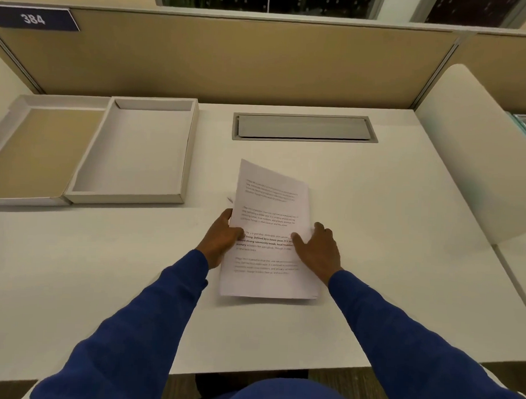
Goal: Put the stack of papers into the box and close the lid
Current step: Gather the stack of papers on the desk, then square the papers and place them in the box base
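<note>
Head view
Papers: printed stack of papers [269, 226] lay at desk [374, 233] centre, far end tilted up.
Left hand [221, 242]: curled on stack's left edge, thumb on top.
Right hand [319, 249]: gripped right edge, thumb across text.
Box [138, 153]: open, empty, at 10 o'clock from stack, well apart.
Lid [40, 149]: touching box's left side, inside up.

Stack of papers [268, 229] lying mid worktop [374, 233] w/ hands [223, 242] sitting at its L & R edges, box [138, 153] lying far L, lid [40, 149] lying open just L of box, cable hatch [304, 127] sitting behind papers, partition [231, 58] standing along back.
</note>
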The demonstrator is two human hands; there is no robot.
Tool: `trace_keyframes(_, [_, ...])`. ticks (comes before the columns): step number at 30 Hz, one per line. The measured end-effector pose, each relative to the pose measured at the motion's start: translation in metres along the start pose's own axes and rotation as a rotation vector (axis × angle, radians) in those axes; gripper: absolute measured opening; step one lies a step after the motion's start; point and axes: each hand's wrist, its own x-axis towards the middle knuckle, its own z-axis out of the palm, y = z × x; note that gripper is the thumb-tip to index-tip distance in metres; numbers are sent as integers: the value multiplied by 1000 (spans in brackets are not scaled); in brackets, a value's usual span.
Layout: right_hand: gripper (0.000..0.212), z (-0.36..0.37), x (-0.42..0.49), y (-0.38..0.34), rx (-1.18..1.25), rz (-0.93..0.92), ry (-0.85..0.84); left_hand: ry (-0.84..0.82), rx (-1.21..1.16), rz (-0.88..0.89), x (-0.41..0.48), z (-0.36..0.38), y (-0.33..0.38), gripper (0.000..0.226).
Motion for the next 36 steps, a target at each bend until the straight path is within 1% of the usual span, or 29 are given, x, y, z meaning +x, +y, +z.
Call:
trace_keyframes(3, [86, -10, 5, 3, 327, 24, 55, -17, -74, 88, -11, -2, -7, 55])
trace_keyframes(5, [86, -18, 6, 5, 592, 73, -16, -25, -137, 127, -17, -6, -9, 54])
trace_keyframes(6, [79, -23, 6, 6, 705, 96, -88, -25, -167, 138, -20, -7, -10, 54])
trace_keyframes(7, [69, -28, 6, 7, 777, 89, -168, -23, -199, 149, -24, -9, -10, 55])
trace_keyframes(8, [56, -32, 7, 6, 806, 60, -232, -23, -229, 163, -27, -9, -9, 55])
trace_keyframes(9, [46, -37, 6, 4, 817, 29, -270, -24, -249, 183, -30, -10, -9, 55])
trace_keyframes(11, [34, -45, 4, -4, 846, -30, -283, -6, -241, 236, -35, -9, -5, 52])
trace_keyframes(14, [30, -55, -7, -18, 871, -135, -231, 52, -156, 334, -41, -6, 4, 47])
trace_keyframes(17, [28, -59, -23, -28, 869, -262, -148, 107, -129, 452, -45, 0, 13, 46])
trace_keyframes(19, [30, -63, -33, -34, 866, -337, -93, 153, -115, 526, -45, 4, 15, 48])
trace_keyframes(21, [38, -65, -40, -36, 848, -387, -36, 185, -121, 558, -46, 8, 12, 48])
trace_keyframes(24, [46, -58, -45, -30, 789, -409, 15, 212, -105, 548, -47, 14, 2, 49])
trace_keyframes(27, [48, -53, -49, -31, 765, -405, 47, 238, -68, 544, -52, 16, 4, 56])
trace_keyframes(30, [52, -59, -51, -41, 817, -416, 96, 249, -97, 606, -56, 13, 18, 60])
trace_keyframes(33, [45, -76, -54, -58, 919, -424, 144, 245, -169, 693, -65, 11, 44, 49])
trace_keyframes(34, [45, -83, -55, -65, 950, -435, 168, 251, -198, 716, -69, 11, 54, 45])
trace_keyframes(36, [50, -97, -56, -78, 981, -447, 218, 280, -254, 728, -78, 12, 74, 49])
